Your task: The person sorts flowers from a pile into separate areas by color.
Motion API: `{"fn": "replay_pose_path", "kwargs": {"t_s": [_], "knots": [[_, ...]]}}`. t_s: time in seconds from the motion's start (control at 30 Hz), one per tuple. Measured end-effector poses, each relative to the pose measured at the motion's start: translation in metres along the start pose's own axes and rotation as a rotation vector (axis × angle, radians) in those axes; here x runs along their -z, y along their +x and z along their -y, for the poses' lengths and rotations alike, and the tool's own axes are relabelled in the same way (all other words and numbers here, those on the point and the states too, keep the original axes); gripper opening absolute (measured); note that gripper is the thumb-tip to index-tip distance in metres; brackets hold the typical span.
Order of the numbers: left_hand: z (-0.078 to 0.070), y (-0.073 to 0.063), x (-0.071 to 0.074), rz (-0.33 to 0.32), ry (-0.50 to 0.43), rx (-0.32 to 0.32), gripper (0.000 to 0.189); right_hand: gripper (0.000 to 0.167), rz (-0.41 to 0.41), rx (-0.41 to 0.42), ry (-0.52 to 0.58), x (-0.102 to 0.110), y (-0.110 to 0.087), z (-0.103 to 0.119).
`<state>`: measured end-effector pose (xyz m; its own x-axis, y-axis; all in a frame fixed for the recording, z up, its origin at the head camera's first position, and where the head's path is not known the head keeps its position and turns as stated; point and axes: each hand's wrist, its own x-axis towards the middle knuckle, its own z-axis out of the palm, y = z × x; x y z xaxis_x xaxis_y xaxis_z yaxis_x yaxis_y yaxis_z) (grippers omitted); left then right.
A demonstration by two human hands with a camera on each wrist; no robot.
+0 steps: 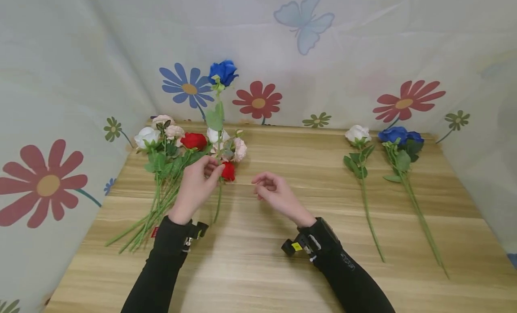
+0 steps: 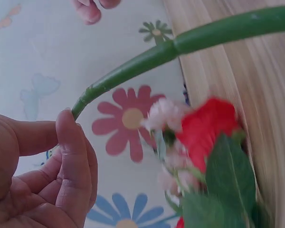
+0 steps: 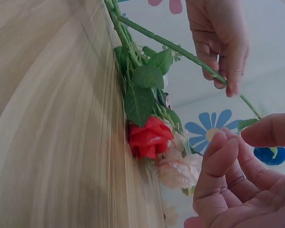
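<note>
My left hand (image 1: 198, 183) pinches the green stem (image 2: 133, 69) of a blue rose (image 1: 223, 73) between thumb and fingers. The rose stands upright above the table, its bloom high over the hand and the lower stem hanging below it. To the right, my right hand (image 1: 280, 196) hovers with loosely bent fingers and holds nothing. In the right wrist view its fingertips (image 3: 230, 147) are apart from the stem. Behind the left hand lies a bunch with red roses (image 1: 194, 141), a white rose (image 1: 146, 137) and pale pink flowers (image 1: 240, 149).
On the right side of the table (image 1: 307, 268) lie a white rose (image 1: 357, 133) and blue roses (image 1: 393, 136), stems toward me. A printed cloth with flowers and a butterfly (image 1: 304, 21) hangs behind the table and along its sides.
</note>
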<state>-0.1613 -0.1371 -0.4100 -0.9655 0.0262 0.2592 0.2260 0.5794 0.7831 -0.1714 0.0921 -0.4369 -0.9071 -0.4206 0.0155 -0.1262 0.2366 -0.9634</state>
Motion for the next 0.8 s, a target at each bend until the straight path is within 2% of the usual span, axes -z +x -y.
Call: {"fn": "replay_pose_path", "kwargs": {"t_s": [0.23, 0.47, 0.63, 0.8], "knots": [[-0.013, 0.011, -0.023, 0.056, -0.186, -0.003, 0.018, 0.024, -0.023, -0.013, -0.019, 0.017, -0.008, -0.004], [-0.012, 0.016, -0.035, 0.146, -0.401, 0.038, 0.026, 0.025, -0.025, -0.034, -0.027, 0.022, -0.009, -0.002], [-0.01, 0.016, -0.038, 0.191, -0.484, 0.054, 0.03, 0.026, -0.014, -0.039, -0.028, 0.021, -0.009, -0.003], [-0.01, 0.016, -0.042, 0.205, -0.53, 0.066, 0.029, 0.027, 0.015, -0.034, -0.025, 0.02, -0.01, -0.005]]}}
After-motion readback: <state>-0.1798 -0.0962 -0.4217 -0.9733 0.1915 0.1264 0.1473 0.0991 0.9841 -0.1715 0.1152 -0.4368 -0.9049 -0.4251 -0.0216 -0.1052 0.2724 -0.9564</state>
